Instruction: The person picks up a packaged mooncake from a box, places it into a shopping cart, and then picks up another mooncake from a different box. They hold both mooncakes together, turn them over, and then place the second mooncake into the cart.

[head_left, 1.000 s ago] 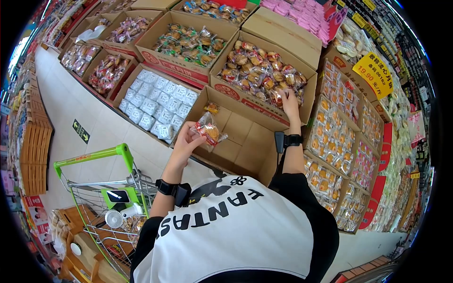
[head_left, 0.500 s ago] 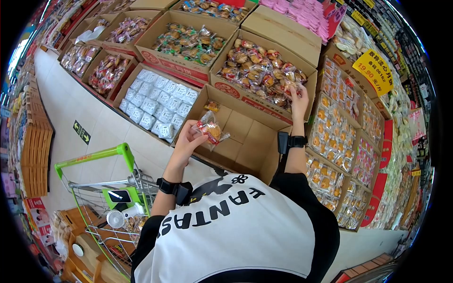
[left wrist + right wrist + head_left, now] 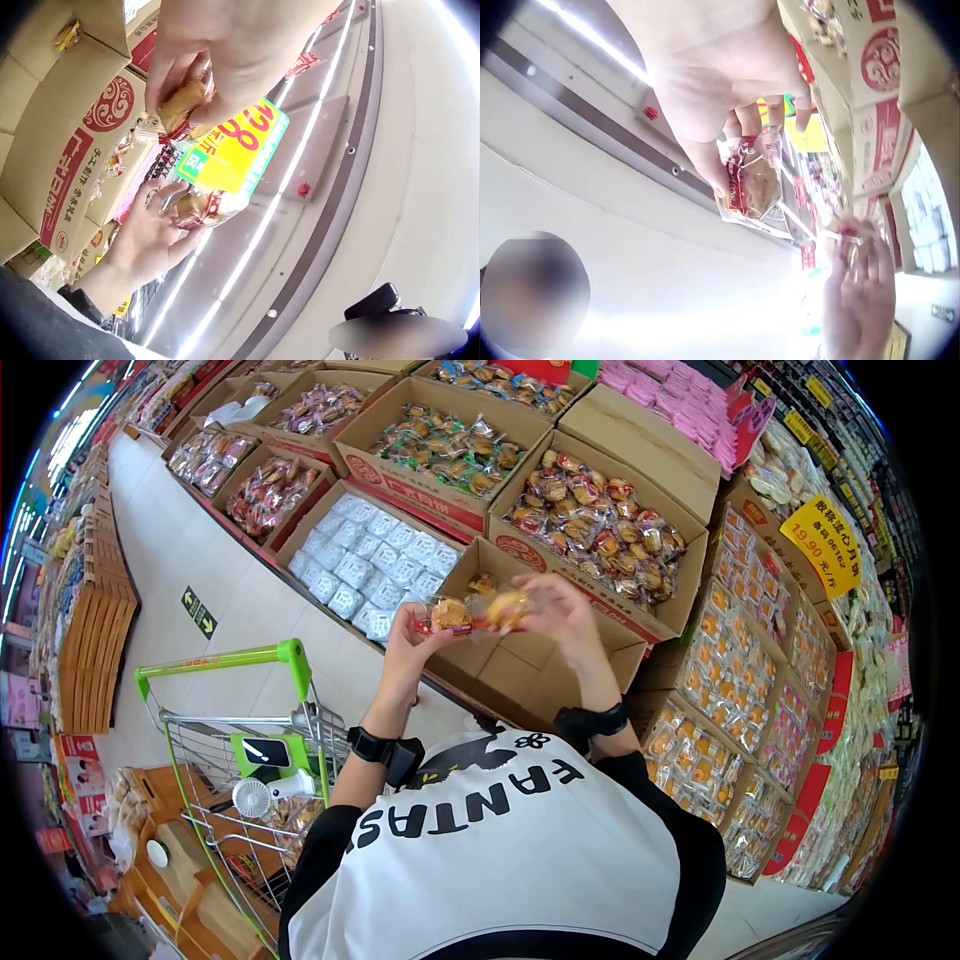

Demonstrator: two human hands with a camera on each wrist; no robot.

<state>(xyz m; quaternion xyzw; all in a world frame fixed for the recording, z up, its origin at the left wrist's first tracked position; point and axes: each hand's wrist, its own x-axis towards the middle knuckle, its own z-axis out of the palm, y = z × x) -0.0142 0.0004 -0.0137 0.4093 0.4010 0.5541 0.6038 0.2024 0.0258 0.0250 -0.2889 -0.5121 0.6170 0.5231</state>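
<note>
Head view: the left hand (image 3: pixel 405 647) and right hand (image 3: pixel 562 616) come near each other above the front box (image 3: pixel 515 675); only here do the shopping cart (image 3: pixel 215 662) and the small fan (image 3: pixel 250 797) in it show.
Left wrist view: looks upward past both hands, adding a yellow-and-green price sign (image 3: pixel 244 150) with large red digits behind them and the pale ceiling (image 3: pixel 427 172).
Right wrist view: gives the red printing on the right cake (image 3: pixel 756 186) sharply, where the head view has it blurred; the left hand is hazy in this one.
Left fingers: pinching the left cake (image 3: pixel 452 615) between thumb and fingertips.
Left cake: in clear wrap, at the ends of the left fingers, on the side facing the right hand.
Right fingers: pinching the right cake with the thumb on one side and bent fingers on the other; one finger stands apart from the rest.
Right cake: at the right fingertips, close beside the left cake; whether the wraps touch, I cannot tell.
Front box: a small packet (image 3: pixel 483 582) lies near its far left corner.
Rear box (image 3: pixel 575 580): full of wrapped cakes (image 3: pixel 600 520), just beyond the front box.
</note>
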